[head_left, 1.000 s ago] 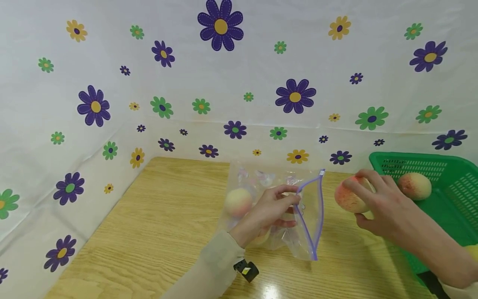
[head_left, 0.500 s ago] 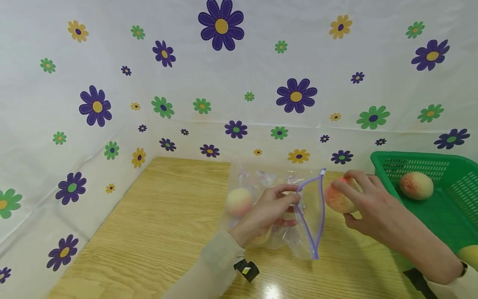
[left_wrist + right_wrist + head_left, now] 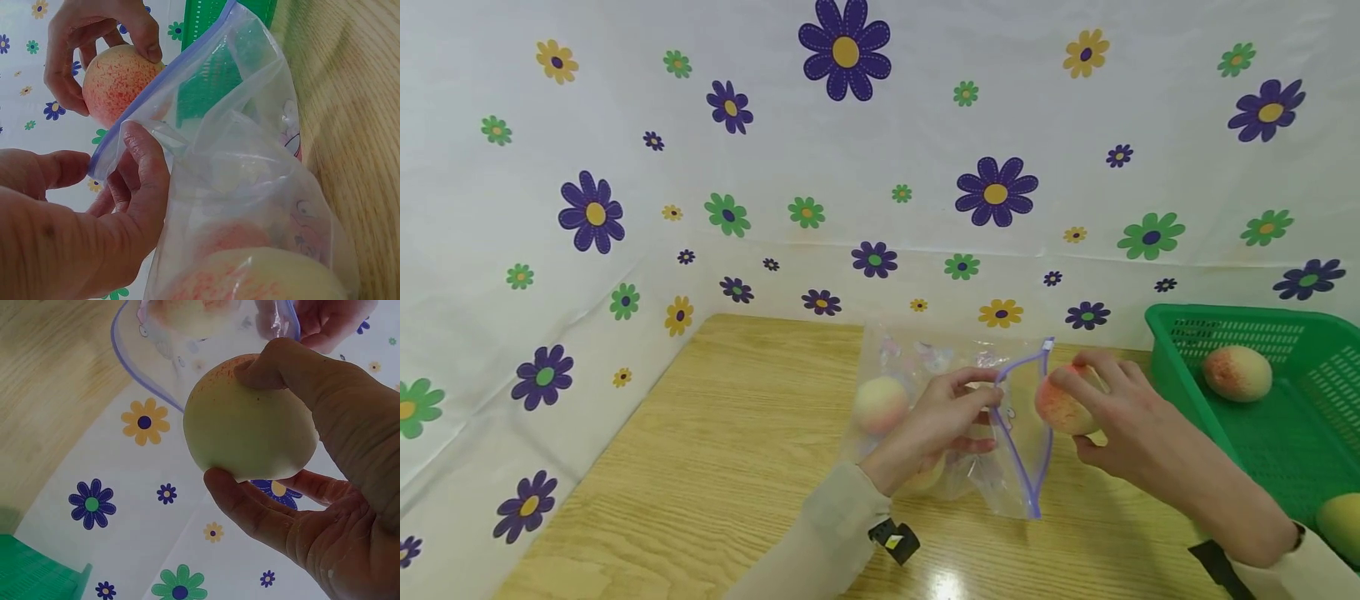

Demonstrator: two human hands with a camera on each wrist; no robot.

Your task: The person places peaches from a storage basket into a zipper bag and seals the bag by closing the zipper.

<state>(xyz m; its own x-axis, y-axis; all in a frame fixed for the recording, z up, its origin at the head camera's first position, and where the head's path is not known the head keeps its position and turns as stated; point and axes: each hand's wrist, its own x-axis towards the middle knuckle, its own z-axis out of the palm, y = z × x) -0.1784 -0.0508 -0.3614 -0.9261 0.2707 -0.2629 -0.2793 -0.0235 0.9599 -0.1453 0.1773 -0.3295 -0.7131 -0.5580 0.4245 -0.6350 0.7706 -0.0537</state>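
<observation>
A clear zip bag (image 3: 992, 492) with a purple zip edge lies on its side, its mouth spread toward the right. Peaches show inside it, one peach (image 3: 881, 405) at the back and another partly hidden under the left wrist. My left hand (image 3: 951, 417) pinches the bag's near-left rim between thumb and fingers, as the left wrist view shows. My right hand (image 3: 1138, 433) holds a pink-and-yellow peach (image 3: 250, 425) between thumb and fingertips, right at the bag's mouth. In the head view that peach overlaps the purple edge.
A green basket (image 3: 1183, 375) stands at the right, holding a peach (image 3: 1237, 373) at the back and a yellowish fruit (image 3: 1341, 525) cut off at the frame's edge. The wooden table (image 3: 715, 467) meets a flower-print cloth (image 3: 760, 150) behind and at the left.
My right hand has carried the peach leftward from beside the basket to the bag's mouth. The left hand and the bag have stayed nearly still.
</observation>
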